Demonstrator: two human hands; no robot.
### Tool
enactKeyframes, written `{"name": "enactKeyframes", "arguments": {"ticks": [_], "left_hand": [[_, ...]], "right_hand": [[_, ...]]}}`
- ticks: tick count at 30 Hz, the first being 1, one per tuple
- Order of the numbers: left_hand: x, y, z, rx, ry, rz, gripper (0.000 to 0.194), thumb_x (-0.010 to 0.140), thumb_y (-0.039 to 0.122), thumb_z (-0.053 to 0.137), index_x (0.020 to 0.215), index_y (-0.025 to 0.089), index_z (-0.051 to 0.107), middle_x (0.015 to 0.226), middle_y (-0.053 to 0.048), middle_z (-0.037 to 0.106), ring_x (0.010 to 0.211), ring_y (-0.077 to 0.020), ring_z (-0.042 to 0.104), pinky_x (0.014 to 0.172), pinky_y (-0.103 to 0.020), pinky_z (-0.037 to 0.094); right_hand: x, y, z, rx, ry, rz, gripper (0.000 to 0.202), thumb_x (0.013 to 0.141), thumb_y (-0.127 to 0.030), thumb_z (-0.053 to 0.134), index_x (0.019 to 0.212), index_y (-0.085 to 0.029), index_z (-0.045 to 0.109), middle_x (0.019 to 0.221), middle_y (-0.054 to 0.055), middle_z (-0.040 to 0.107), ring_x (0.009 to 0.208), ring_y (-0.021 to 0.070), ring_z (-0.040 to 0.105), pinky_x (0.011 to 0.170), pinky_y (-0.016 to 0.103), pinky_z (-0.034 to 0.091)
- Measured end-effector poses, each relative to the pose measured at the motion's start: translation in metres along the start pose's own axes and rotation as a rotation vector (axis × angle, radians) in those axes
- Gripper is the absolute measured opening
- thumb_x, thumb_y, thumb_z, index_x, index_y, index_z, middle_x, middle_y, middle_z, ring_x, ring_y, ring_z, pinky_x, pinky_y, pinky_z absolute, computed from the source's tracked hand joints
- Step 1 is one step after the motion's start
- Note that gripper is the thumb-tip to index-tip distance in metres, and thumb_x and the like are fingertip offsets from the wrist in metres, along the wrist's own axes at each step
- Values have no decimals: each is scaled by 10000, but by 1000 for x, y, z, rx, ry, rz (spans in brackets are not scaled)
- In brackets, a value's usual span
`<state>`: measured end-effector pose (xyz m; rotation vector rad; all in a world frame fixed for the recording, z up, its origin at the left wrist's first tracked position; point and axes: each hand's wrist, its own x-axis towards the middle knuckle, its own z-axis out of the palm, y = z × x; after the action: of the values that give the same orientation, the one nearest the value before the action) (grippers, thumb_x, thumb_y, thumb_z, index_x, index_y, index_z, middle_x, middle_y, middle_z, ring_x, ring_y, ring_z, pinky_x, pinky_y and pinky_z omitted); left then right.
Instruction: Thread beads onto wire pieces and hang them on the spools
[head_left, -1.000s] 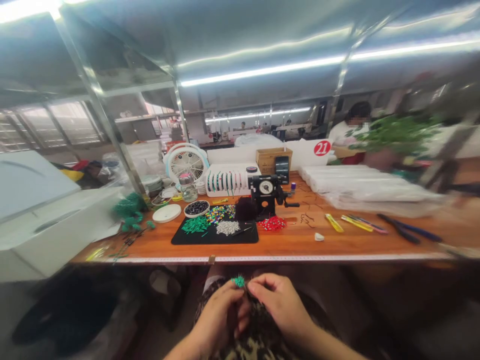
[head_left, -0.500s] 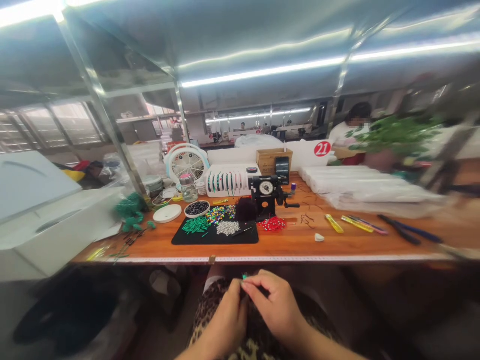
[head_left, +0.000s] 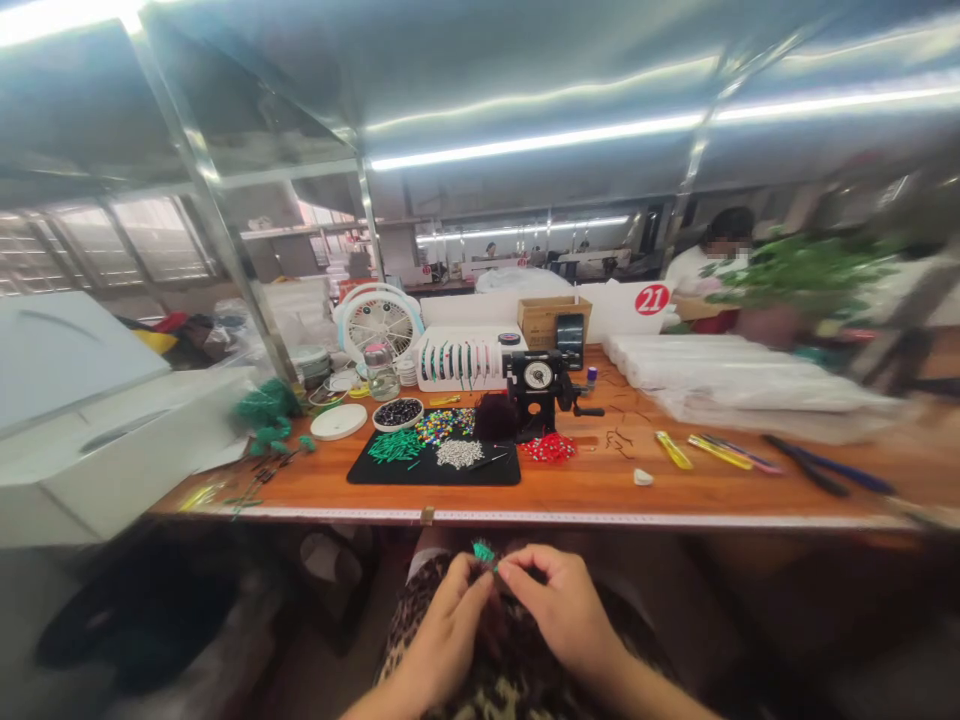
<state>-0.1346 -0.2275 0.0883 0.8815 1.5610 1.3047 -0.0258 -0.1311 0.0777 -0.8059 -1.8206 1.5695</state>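
Low over my lap, in front of the table edge, my two hands are close together with the fingertips pinched. My left hand [head_left: 452, 618] is closed on a small green beaded piece [head_left: 482, 551], which sticks out past its fingertips. Thumb and forefinger of my right hand [head_left: 564, 606] pinch just to the right of it; what they hold is too small to name. On the table ahead, a black mat [head_left: 435, 477] carries green tube beads [head_left: 396, 446], silvery beads [head_left: 459, 455] and multicoloured beads [head_left: 435, 427].
Red beads [head_left: 549, 447] lie by a black hand-crank winding machine [head_left: 536, 390]. Behind are a spool rack [head_left: 461, 358] and a fan [head_left: 381, 325]. Yellow cutters [head_left: 673, 450], pliers [head_left: 806, 463] and plastic-wrapped rolls [head_left: 735, 370] lie to the right. A person [head_left: 709, 270] sits beyond.
My hands have drawn slightly apart at the fingertips, and more of the green beaded piece shows. The whole view has shifted a little. Things on the table stay in place.
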Motion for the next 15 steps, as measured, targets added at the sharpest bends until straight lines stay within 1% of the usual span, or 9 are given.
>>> {"name": "enactKeyframes", "arguments": {"ticks": [2,4,8,10,13,15], "left_hand": [[1,-1,1,-23,20,6,339,793,536,513,792,203,449,600,42,511,510,-114,474,476,-229,381],[3,-2,1,-47,28,-1,366,768,555,544,768,201,451,570,43,517,462,-99,456,429,-209,348],[8,-7,0,-171,47,-13,335,781,490,565,698,188,449,495,42,508,391,-72,412,382,-181,296],[9,-8,-1,-258,77,-8,303,781,437,584,682,183,452,479,42,502,382,-68,406,372,-173,284],[9,-7,0,-367,91,-16,262,758,372,622,676,177,466,490,44,500,378,-67,414,363,-168,279],[8,-5,0,-433,75,-25,242,739,337,639,670,173,476,498,45,498,369,-66,415,356,-170,269]], "right_hand": [[0,0,0,29,-11,20,228,758,-308,573,650,-138,679,622,48,682,599,174,607,569,232,457],[-1,0,0,82,-36,27,231,761,-310,581,634,-139,672,603,45,679,573,169,606,557,230,457],[-2,3,-1,224,-101,48,273,767,-364,609,636,-133,676,600,49,682,567,168,609,564,237,460],[-3,5,0,303,-183,78,300,758,-405,628,648,-129,675,606,52,682,571,169,613,574,248,460],[-5,7,2,452,-360,90,292,743,-417,657,686,-131,668,627,48,681,589,158,613,592,251,449],[-5,8,4,510,-429,90,277,740,-405,666,706,-130,664,624,39,672,523,111,561,521,207,394]]}}
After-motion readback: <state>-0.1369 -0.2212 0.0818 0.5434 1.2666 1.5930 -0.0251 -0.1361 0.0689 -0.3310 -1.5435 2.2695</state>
